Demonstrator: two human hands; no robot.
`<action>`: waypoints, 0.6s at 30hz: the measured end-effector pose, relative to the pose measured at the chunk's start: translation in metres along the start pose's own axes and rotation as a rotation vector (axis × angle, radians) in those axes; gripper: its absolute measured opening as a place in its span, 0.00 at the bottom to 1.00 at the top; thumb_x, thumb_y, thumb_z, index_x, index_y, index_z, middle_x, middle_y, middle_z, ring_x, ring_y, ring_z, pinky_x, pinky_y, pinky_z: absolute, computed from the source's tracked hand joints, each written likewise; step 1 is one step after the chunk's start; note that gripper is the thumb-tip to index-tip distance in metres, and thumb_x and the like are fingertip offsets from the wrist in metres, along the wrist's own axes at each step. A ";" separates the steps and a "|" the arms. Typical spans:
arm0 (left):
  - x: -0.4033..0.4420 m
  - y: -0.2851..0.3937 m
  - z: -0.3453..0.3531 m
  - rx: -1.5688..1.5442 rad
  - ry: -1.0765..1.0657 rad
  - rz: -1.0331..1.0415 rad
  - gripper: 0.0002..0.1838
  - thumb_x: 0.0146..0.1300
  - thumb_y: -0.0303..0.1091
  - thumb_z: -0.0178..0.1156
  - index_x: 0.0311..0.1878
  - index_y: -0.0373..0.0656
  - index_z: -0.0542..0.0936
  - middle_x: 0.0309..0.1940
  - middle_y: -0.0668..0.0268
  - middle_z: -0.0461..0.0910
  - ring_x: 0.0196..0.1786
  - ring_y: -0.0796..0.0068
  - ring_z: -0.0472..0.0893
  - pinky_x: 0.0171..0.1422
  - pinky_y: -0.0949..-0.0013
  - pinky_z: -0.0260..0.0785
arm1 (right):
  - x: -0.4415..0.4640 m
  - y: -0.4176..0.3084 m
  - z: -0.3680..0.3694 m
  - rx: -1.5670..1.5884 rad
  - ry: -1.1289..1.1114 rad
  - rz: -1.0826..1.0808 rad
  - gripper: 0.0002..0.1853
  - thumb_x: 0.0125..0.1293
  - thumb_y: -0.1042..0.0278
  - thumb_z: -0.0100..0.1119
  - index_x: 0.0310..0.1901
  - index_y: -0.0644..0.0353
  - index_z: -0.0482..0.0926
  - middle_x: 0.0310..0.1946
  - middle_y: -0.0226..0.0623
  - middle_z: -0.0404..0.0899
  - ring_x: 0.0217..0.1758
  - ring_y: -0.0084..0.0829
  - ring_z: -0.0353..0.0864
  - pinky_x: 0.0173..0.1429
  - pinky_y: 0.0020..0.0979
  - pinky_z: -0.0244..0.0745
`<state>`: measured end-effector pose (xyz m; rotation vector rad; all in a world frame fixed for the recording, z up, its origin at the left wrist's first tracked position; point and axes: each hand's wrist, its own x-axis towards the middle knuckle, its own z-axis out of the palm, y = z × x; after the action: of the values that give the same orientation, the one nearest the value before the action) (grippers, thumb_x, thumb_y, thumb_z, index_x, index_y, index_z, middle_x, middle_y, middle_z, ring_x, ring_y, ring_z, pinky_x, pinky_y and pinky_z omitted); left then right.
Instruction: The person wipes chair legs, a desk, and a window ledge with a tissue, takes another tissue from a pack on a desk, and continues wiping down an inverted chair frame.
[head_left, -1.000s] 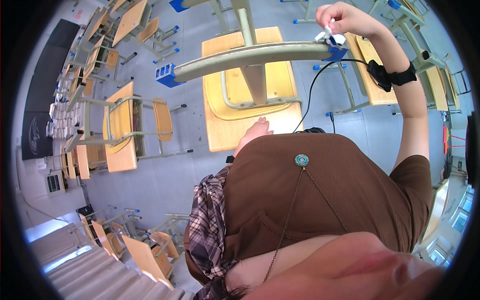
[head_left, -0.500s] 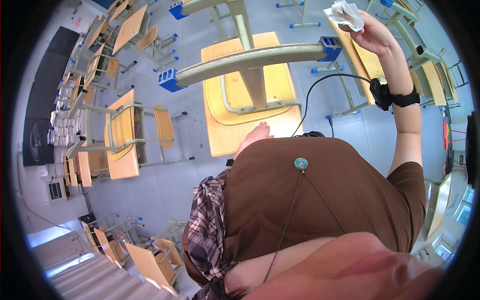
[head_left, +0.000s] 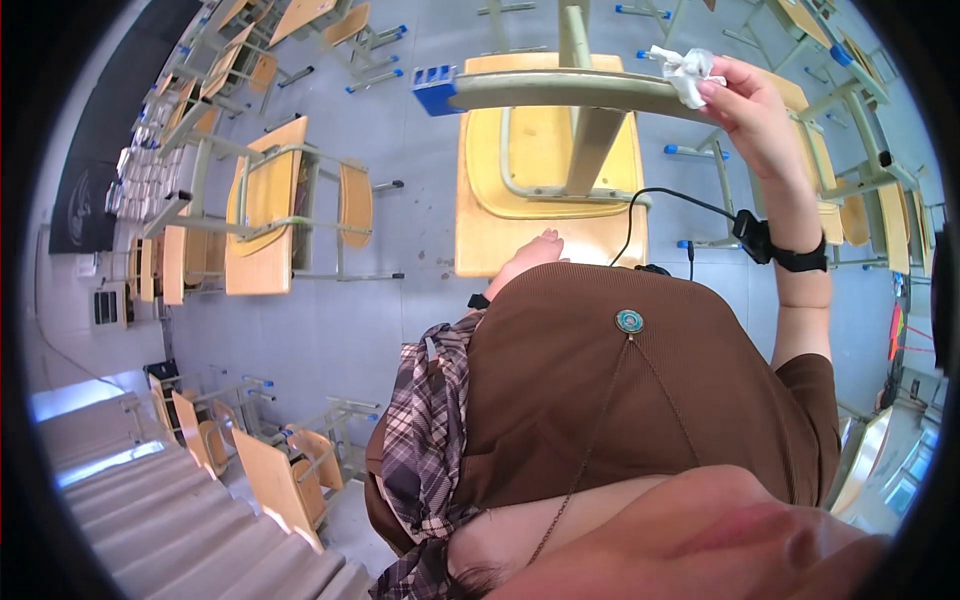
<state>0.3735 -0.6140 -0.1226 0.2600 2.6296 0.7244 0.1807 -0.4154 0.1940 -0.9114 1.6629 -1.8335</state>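
Note:
My right hand [head_left: 752, 112] is closed around a crumpled white tissue [head_left: 688, 76], its fingers pinched on it. The tissue is at the right end of a grey metal foot bar [head_left: 560, 90] and covers part of it. That bar belongs to a chair [head_left: 540, 150] turned upside down, its yellow seat lying on a light wooden desk [head_left: 480, 245]. My left hand [head_left: 532, 252] lies on the desk's near edge with its fingers stretched out. Part of it is hidden behind my brown top. A black band with a cable is on my right wrist.
A blue plastic cap [head_left: 435, 92] covers the bar's left end. More desks with upturned chairs [head_left: 270, 205] stand to the left, others to the right. A black cable [head_left: 632, 215] hangs from my right wrist. Stacked books [head_left: 145, 195] line the far left wall.
My right hand has brought the tissue from above and beyond the bar's right end down to the bar. The view has shifted, so the desk sits further right. My left hand stays on the desk.

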 end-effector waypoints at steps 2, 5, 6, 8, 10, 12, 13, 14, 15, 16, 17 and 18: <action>-0.006 -0.008 0.006 -0.023 0.035 -0.011 0.27 0.59 0.46 0.50 0.47 0.25 0.68 0.56 0.36 0.61 0.63 0.44 0.58 0.66 0.58 0.53 | 0.006 0.018 0.025 -0.180 0.145 -0.119 0.12 0.59 0.73 0.56 0.45 0.66 0.74 0.37 0.31 0.76 0.37 0.17 0.76 0.41 0.17 0.74; -0.019 -0.015 0.003 -0.044 0.038 -0.031 0.27 0.59 0.46 0.50 0.47 0.25 0.68 0.56 0.36 0.61 0.63 0.44 0.59 0.66 0.58 0.54 | 0.018 0.028 0.058 -0.566 0.261 -0.430 0.09 0.58 0.73 0.56 0.40 0.65 0.75 0.33 0.31 0.76 0.33 0.19 0.75 0.36 0.20 0.72; -0.022 -0.015 0.002 -0.049 0.029 -0.039 0.27 0.59 0.45 0.50 0.47 0.25 0.68 0.56 0.36 0.61 0.63 0.44 0.59 0.66 0.58 0.54 | 0.020 0.028 0.064 -0.757 0.306 -0.531 0.09 0.58 0.73 0.56 0.39 0.65 0.75 0.32 0.31 0.76 0.32 0.20 0.75 0.34 0.20 0.72; -0.024 -0.027 0.007 -0.032 0.024 -0.019 0.27 0.59 0.45 0.50 0.48 0.25 0.68 0.56 0.37 0.61 0.63 0.44 0.59 0.66 0.58 0.54 | 0.025 0.030 0.077 -0.798 0.357 -0.521 0.08 0.56 0.72 0.57 0.37 0.64 0.75 0.29 0.35 0.75 0.30 0.24 0.75 0.32 0.23 0.70; -0.026 -0.028 0.005 -0.026 0.016 -0.015 0.27 0.59 0.45 0.50 0.48 0.25 0.68 0.56 0.37 0.61 0.63 0.45 0.59 0.65 0.59 0.54 | 0.030 0.027 0.079 -0.906 0.372 -0.564 0.08 0.55 0.73 0.57 0.37 0.64 0.75 0.29 0.37 0.76 0.30 0.27 0.75 0.32 0.25 0.70; -0.026 -0.024 0.002 -0.030 0.005 -0.028 0.27 0.58 0.44 0.50 0.48 0.25 0.68 0.56 0.37 0.61 0.63 0.45 0.60 0.65 0.59 0.55 | 0.033 0.026 0.074 -1.042 0.423 -0.664 0.07 0.52 0.74 0.57 0.35 0.62 0.76 0.29 0.36 0.76 0.31 0.30 0.75 0.34 0.27 0.70; -0.028 -0.025 0.001 -0.029 0.013 -0.026 0.27 0.58 0.45 0.50 0.48 0.25 0.68 0.56 0.37 0.61 0.62 0.45 0.60 0.65 0.59 0.55 | 0.036 0.027 0.074 -1.109 0.448 -0.714 0.07 0.51 0.75 0.58 0.34 0.61 0.76 0.29 0.35 0.77 0.31 0.31 0.75 0.35 0.28 0.71; -0.030 -0.025 0.001 -0.029 0.020 -0.025 0.27 0.58 0.45 0.50 0.48 0.25 0.68 0.56 0.37 0.61 0.62 0.46 0.60 0.65 0.59 0.55 | 0.039 0.027 0.075 -1.158 0.453 -0.762 0.07 0.49 0.75 0.58 0.33 0.60 0.77 0.29 0.34 0.77 0.31 0.32 0.75 0.36 0.28 0.71; -0.032 -0.025 0.000 -0.028 0.026 -0.024 0.27 0.58 0.45 0.50 0.48 0.25 0.69 0.56 0.37 0.61 0.62 0.46 0.60 0.65 0.59 0.55 | 0.042 0.026 0.075 -1.207 0.458 -0.810 0.07 0.48 0.76 0.58 0.32 0.59 0.77 0.30 0.32 0.77 0.32 0.32 0.75 0.37 0.29 0.71; -0.033 -0.025 0.000 -0.031 0.024 -0.036 0.27 0.58 0.44 0.50 0.48 0.25 0.68 0.56 0.37 0.61 0.62 0.46 0.60 0.65 0.60 0.55 | 0.043 0.026 0.077 -1.254 0.463 -0.856 0.07 0.47 0.76 0.58 0.31 0.58 0.78 0.30 0.31 0.77 0.32 0.32 0.75 0.37 0.30 0.71; -0.036 -0.024 -0.003 -0.034 0.021 -0.048 0.27 0.58 0.44 0.50 0.48 0.25 0.68 0.56 0.38 0.61 0.62 0.46 0.60 0.65 0.60 0.55 | 0.043 0.026 0.079 -1.272 0.438 -0.853 0.07 0.46 0.76 0.58 0.31 0.57 0.78 0.30 0.30 0.77 0.33 0.32 0.75 0.37 0.30 0.72; -0.039 -0.023 -0.004 -0.037 0.018 -0.060 0.27 0.58 0.44 0.50 0.48 0.25 0.68 0.56 0.38 0.61 0.62 0.46 0.60 0.65 0.60 0.56 | 0.042 0.026 0.082 -1.289 0.413 -0.851 0.08 0.46 0.77 0.58 0.30 0.57 0.78 0.29 0.30 0.77 0.33 0.32 0.75 0.37 0.30 0.72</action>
<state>0.4050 -0.6465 -0.1188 0.1637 2.6263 0.7578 0.2133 -0.5031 0.1773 -2.0782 3.1379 -1.1708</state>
